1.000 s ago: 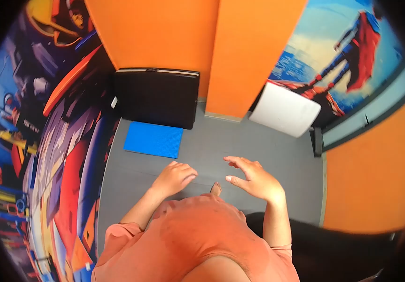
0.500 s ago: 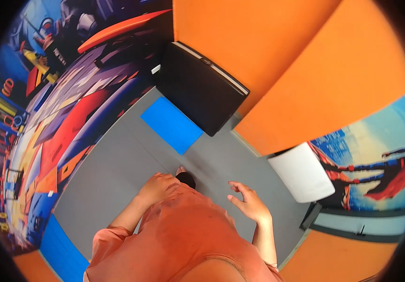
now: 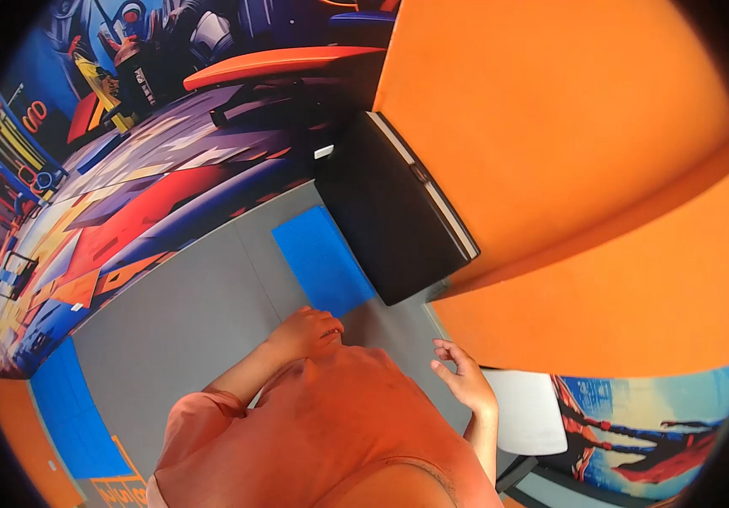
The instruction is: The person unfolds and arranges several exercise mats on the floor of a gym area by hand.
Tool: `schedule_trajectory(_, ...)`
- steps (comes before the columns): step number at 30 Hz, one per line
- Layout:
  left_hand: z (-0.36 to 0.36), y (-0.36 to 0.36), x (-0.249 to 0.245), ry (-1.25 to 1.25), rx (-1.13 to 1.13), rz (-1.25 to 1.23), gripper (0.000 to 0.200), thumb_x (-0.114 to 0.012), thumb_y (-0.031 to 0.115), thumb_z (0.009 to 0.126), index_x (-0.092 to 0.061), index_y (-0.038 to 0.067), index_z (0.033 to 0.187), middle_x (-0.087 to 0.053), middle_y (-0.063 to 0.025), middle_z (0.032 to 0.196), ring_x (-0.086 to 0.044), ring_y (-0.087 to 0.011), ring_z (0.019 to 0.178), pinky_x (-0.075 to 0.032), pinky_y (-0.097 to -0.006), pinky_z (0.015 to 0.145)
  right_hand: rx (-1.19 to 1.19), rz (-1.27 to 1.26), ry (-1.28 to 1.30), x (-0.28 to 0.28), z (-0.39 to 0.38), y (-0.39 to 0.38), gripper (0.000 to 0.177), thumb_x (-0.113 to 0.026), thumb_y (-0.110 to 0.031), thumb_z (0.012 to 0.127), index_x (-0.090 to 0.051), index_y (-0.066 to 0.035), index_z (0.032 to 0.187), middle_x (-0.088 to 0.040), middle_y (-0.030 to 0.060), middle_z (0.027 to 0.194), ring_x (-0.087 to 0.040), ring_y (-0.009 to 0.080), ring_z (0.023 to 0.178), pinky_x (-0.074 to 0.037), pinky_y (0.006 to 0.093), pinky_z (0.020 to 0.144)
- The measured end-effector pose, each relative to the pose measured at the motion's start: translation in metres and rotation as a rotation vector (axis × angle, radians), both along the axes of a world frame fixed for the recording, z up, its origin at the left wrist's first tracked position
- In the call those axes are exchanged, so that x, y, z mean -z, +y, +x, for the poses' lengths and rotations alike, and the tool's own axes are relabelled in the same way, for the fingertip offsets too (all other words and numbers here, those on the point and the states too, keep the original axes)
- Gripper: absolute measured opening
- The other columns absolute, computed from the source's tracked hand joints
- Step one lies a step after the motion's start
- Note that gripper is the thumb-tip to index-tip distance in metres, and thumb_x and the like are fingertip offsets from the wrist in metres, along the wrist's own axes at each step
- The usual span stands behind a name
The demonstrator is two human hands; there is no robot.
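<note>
My left hand (image 3: 309, 333) is against the front of my orange-red shirt (image 3: 330, 415), near its lower edge. Its fingers are curled and close together, and whatever they hold, if anything, is hidden. To the right of the shirt, my right hand (image 3: 466, 377) hangs in the air. The thumb and fingers are apart and slightly bent, with nothing between them. Beyond my left hand lies a blue mat (image 3: 322, 258) on the grey floor (image 3: 187, 339).
A large black panel-like object (image 3: 398, 212) leans by the orange wall (image 3: 542, 144), beside the mat. A white seat-like object (image 3: 525, 415) stands past my right hand. A colourful mural (image 3: 153, 195) covers the left wall. Blue flooring (image 3: 72, 415) shows at lower left.
The view has turned, so the black object and blue mat sit lower and further right. My left hand is higher in view at the shirt. The foot seen earlier is now hidden.
</note>
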State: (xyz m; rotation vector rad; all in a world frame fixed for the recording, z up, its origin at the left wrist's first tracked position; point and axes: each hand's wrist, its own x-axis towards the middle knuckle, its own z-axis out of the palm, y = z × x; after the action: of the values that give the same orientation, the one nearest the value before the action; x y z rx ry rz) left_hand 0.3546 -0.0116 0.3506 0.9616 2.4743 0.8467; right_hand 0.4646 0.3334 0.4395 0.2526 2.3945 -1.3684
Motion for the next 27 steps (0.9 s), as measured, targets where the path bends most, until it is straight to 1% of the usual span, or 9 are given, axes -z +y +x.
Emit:
schedule_trajectory(4, -0.033, -0.011, 0.007, 0.083, -0.078, -0.018, 0.016, -0.061, 0.022, 0.097, -0.071, 0.013, 0.106, -0.07, -0.004, 0.102, -0.065, -0.0245, 0.102, -0.044, -0.04, 0.095, -0.003, -0.015, -0.018, 0.016, -0.051, 0.009, 0.046, -0.067, -0.024, 0.098, -0.055, -0.003, 0.137, -0.063, 0.0176, 0.129, -0.059, 0.0266, 0.121, -0.049, 0.0392, 0.1)
schedule_trajectory(7, -0.036, -0.024, 0.001, 0.103, -0.23, -0.055, 0.016, -0.062, 0.022, 0.096, -0.071, 0.013, 0.105, -0.07, -0.0045, 0.103, -0.065, -0.0251, 0.101, -0.044, -0.0398, 0.095, -0.083, -0.06, -0.025, 0.021, -0.094, 0.008, 0.045, -0.066, -0.022, 0.098, -0.055, -0.003, 0.137, -0.064, 0.0182, 0.128, -0.06, 0.0272, 0.12, -0.049, 0.0389, 0.1)
schedule_trajectory(9, -0.028, -0.031, 0.006, 0.146, -0.385, -0.007, 0.013, -0.061, 0.019, 0.096, -0.07, 0.013, 0.102, -0.069, -0.005, 0.1, -0.065, -0.0264, 0.099, -0.045, -0.0411, 0.092, -0.181, -0.042, -0.021, 0.025, -0.123, 0.009, 0.045, -0.066, -0.021, 0.098, -0.056, -0.003, 0.137, -0.064, 0.0187, 0.128, -0.06, 0.0275, 0.12, -0.049, 0.0387, 0.1)
schedule_trajectory(13, -0.005, -0.027, 0.016, 0.086, -0.561, -0.043, 0.011, -0.062, 0.019, 0.095, -0.069, 0.013, 0.102, -0.069, -0.0047, 0.1, -0.066, -0.0267, 0.097, -0.046, -0.0414, 0.092, -0.374, 0.008, 0.031, 0.019, -0.178, 0.013, 0.045, -0.067, -0.018, 0.097, -0.055, -0.003, 0.137, -0.064, 0.0194, 0.128, -0.061, 0.0284, 0.12, -0.05, 0.0383, 0.1)
schedule_trajectory(18, 0.01, 0.014, 0.024, 0.083, -0.834, -0.008, 0.01, -0.064, 0.019, 0.095, -0.07, 0.013, 0.102, -0.069, -0.006, 0.098, -0.066, -0.0266, 0.092, -0.047, -0.0417, 0.092, -0.531, 0.028, 0.013, 0.007, -0.241, 0.036, 0.046, -0.068, -0.019, 0.097, -0.054, -0.004, 0.138, -0.061, 0.0182, 0.131, -0.06, 0.0298, 0.122, -0.049, 0.0394, 0.102)
schedule_trajectory(21, 0.01, 0.049, 0.031, 0.091, -0.959, 0.056, 0.011, -0.064, 0.02, 0.096, -0.069, 0.013, 0.102, -0.068, -0.0061, 0.1, -0.065, -0.027, 0.094, -0.047, -0.0427, 0.093, -0.636, 0.108, 0.075, -0.008, -0.273, 0.049, 0.046, -0.068, -0.019, 0.097, -0.054, -0.006, 0.139, -0.061, 0.0185, 0.132, -0.059, 0.03, 0.123, -0.049, 0.0394, 0.102)
schedule_trajectory(23, 0.006, 0.072, 0.034, 0.105, -0.996, 0.058, 0.01, -0.064, 0.019, 0.095, -0.07, 0.013, 0.101, -0.068, -0.0061, 0.1, -0.065, -0.0275, 0.094, -0.047, -0.0428, 0.091, -0.662, 0.133, 0.053, -0.011, -0.29, 0.06, 0.047, -0.067, -0.02, 0.098, -0.053, -0.006, 0.14, -0.061, 0.0186, 0.132, -0.059, 0.0298, 0.125, -0.048, 0.0392, 0.103)
schedule_trajectory(25, 0.002, 0.094, 0.036, 0.13, -1.038, 0.056, 0.01, -0.064, 0.018, 0.095, -0.07, 0.012, 0.1, -0.068, -0.006, 0.099, -0.066, -0.028, 0.094, -0.047, -0.0429, 0.089, -0.714, 0.139, 0.126, -0.011, -0.308, 0.072, 0.047, -0.066, -0.022, 0.098, -0.053, -0.006, 0.14, -0.062, 0.0186, 0.132, -0.058, 0.0291, 0.125, -0.047, 0.039, 0.104)
schedule_trajectory(27, 0.002, 0.115, 0.034, 0.139, -1.092, 0.055, 0.01, -0.065, 0.018, 0.094, -0.07, 0.012, 0.099, -0.068, -0.0066, 0.098, -0.065, -0.0283, 0.093, -0.047, -0.0428, 0.089, -0.724, 0.136, 0.067, -0.013, -0.322, 0.08, 0.047, -0.066, -0.023, 0.098, -0.053, -0.005, 0.14, -0.062, 0.0186, 0.131, -0.058, 0.0288, 0.124, -0.046, 0.0389, 0.104)
